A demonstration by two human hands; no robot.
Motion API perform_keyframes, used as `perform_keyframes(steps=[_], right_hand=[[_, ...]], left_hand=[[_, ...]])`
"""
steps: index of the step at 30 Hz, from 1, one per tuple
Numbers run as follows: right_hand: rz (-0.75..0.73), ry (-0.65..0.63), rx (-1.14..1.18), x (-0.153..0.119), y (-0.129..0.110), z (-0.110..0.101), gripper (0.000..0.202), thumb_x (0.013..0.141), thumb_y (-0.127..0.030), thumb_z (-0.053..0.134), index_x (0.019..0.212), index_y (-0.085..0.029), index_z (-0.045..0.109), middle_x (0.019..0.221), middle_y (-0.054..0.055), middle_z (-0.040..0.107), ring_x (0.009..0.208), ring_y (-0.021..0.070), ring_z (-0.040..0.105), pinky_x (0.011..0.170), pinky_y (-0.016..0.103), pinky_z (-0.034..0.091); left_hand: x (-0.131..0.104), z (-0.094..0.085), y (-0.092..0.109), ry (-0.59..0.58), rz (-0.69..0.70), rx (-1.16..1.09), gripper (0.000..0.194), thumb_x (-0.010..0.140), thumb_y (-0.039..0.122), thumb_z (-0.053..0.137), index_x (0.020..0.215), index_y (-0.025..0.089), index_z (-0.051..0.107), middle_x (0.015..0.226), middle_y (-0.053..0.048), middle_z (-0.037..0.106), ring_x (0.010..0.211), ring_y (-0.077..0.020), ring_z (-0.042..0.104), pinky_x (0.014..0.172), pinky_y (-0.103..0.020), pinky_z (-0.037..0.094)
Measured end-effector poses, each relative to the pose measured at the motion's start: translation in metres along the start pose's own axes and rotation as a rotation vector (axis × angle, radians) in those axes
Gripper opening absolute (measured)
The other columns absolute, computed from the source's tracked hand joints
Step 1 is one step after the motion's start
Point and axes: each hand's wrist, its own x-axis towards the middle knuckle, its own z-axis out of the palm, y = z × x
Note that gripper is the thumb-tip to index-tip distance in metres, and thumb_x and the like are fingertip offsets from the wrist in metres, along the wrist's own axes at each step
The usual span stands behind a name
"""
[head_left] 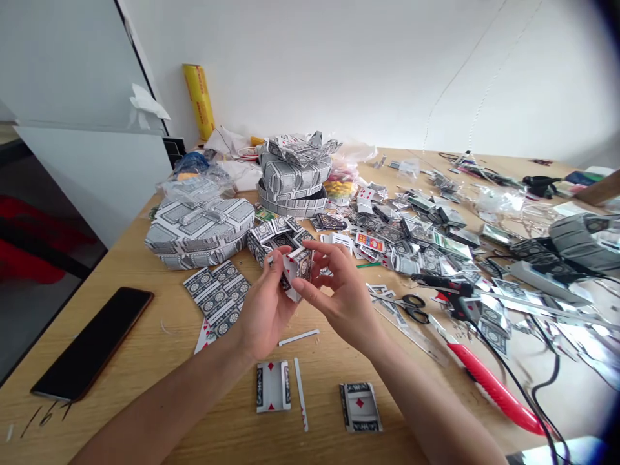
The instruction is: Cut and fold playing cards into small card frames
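Between both hands, just above the table, is a small box-like piece folded from playing cards (303, 265). My left hand (268, 303) holds its left side, thumb raised along it. My right hand (341, 290) grips its right side with thumb and fingers. Right behind it lies an open woven card ring (261, 237). Two folded card squares, one (273, 386) below my left hand and another (361, 407) further right, rest on the table near thin card strips (301, 394).
A black phone (94, 345) lies at left, by a woven card box (198, 232) and a flat card panel (217, 296). Stacked boxes (295, 174) stand behind. At right are scissors (414, 309), a glue gun (453, 294), a red-handled knife (498, 386), cables and piled cards (411, 226).
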Motion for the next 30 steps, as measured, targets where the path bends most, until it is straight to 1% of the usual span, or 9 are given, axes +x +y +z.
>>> perform_keyframes(steps=[2, 9, 13, 17, 19, 22, 24, 27, 30], right_hand=[[-0.018, -0.003, -0.028, 0.000, 0.000, 0.000, 0.049, 0.079, -0.042, 0.074, 0.123, -0.029, 0.057, 0.103, 0.004, 0.047, 0.084, 0.0139, 0.053, 0.069, 0.028, 0.058], [0.027, 0.042, 0.027, 0.000, 0.004, 0.003, 0.047, 0.081, -0.041, 0.074, 0.122, -0.028, 0.055, 0.098, 0.003, 0.049, 0.084, 0.0146, 0.054, 0.070, 0.028, 0.058], [-0.024, 0.065, -0.012, -0.003, 0.005, 0.008, 0.048, 0.081, -0.039, 0.074, 0.123, -0.029, 0.054, 0.103, 0.004, 0.049, 0.084, 0.0141, 0.053, 0.072, 0.030, 0.059], [-0.117, 0.078, -0.058, -0.006, 0.007, 0.011, 0.050, 0.081, -0.038, 0.074, 0.126, -0.032, 0.052, 0.113, 0.005, 0.045, 0.085, 0.0138, 0.055, 0.076, 0.033, 0.060], [-0.182, 0.087, -0.079, -0.008, 0.007, 0.011, 0.051, 0.082, -0.037, 0.073, 0.127, -0.034, 0.050, 0.117, 0.006, 0.043, 0.087, 0.0149, 0.056, 0.079, 0.037, 0.061], [-0.302, 0.109, -0.133, -0.011, 0.005, 0.008, 0.055, 0.082, -0.037, 0.074, 0.130, -0.036, 0.047, 0.120, 0.007, 0.042, 0.100, 0.0208, 0.055, 0.081, 0.040, 0.061], [-0.378, 0.114, -0.153, -0.013, 0.001, 0.007, 0.057, 0.082, -0.035, 0.074, 0.131, -0.037, 0.047, 0.121, 0.007, 0.042, 0.109, 0.0236, 0.052, 0.080, 0.039, 0.062], [-0.462, 0.121, -0.167, -0.013, -0.008, 0.003, 0.055, 0.083, -0.031, 0.073, 0.131, -0.038, 0.048, 0.121, 0.006, 0.042, 0.108, 0.0223, 0.053, 0.077, 0.034, 0.063], [-0.538, 0.136, -0.251, -0.012, -0.017, -0.001, 0.052, 0.083, -0.034, 0.071, 0.130, -0.037, 0.050, 0.116, 0.006, 0.045, 0.100, 0.0203, 0.057, 0.073, 0.032, 0.063]], left_hand=[[0.001, -0.001, 0.000, 0.008, 0.001, -0.003, 0.021, 0.094, 0.037, 0.058, 0.109, 0.023, 0.060, 0.103, -0.003, 0.069, 0.098, -0.0172, 0.066, 0.087, -0.030, 0.051], [-0.001, -0.001, -0.003, -0.040, 0.039, 0.039, 0.023, 0.094, 0.037, 0.057, 0.113, 0.024, 0.059, 0.108, -0.003, 0.068, 0.104, -0.0170, 0.063, 0.089, -0.029, 0.050], [-0.002, 0.000, -0.004, 0.000, 0.058, 0.085, 0.031, 0.091, 0.040, 0.062, 0.119, 0.026, 0.059, 0.108, -0.003, 0.069, 0.101, -0.0170, 0.065, 0.087, -0.029, 0.051], [-0.004, 0.001, -0.007, -0.008, 0.111, 0.129, 0.039, 0.085, 0.043, 0.069, 0.116, 0.021, 0.066, 0.106, -0.007, 0.071, 0.109, -0.0214, 0.062, 0.095, -0.033, 0.049], [-0.006, 0.001, -0.008, -0.058, 0.141, 0.135, 0.038, 0.085, 0.043, 0.068, 0.115, 0.020, 0.068, 0.108, -0.008, 0.071, 0.114, -0.0235, 0.060, 0.099, -0.035, 0.047], [-0.011, -0.002, -0.006, -0.216, 0.176, 0.172, 0.036, 0.088, 0.038, 0.065, 0.121, 0.024, 0.067, 0.120, -0.006, 0.068, 0.122, -0.0255, 0.055, 0.106, -0.037, 0.043], [-0.015, -0.004, -0.005, -0.312, 0.218, 0.234, 0.037, 0.090, 0.033, 0.061, 0.126, 0.027, 0.064, 0.131, -0.004, 0.062, 0.129, -0.0263, 0.050, 0.110, -0.036, 0.038], [-0.020, -0.008, -0.003, -0.362, 0.307, 0.379, 0.039, 0.092, 0.028, 0.055, 0.131, 0.029, 0.061, 0.141, -0.001, 0.054, 0.136, -0.0267, 0.041, 0.114, -0.035, 0.031], [-0.023, -0.010, -0.002, -0.378, 0.396, 0.514, 0.040, 0.094, 0.030, 0.049, 0.133, 0.030, 0.059, 0.142, -0.002, 0.052, 0.139, -0.0283, 0.034, 0.115, -0.037, 0.029]])
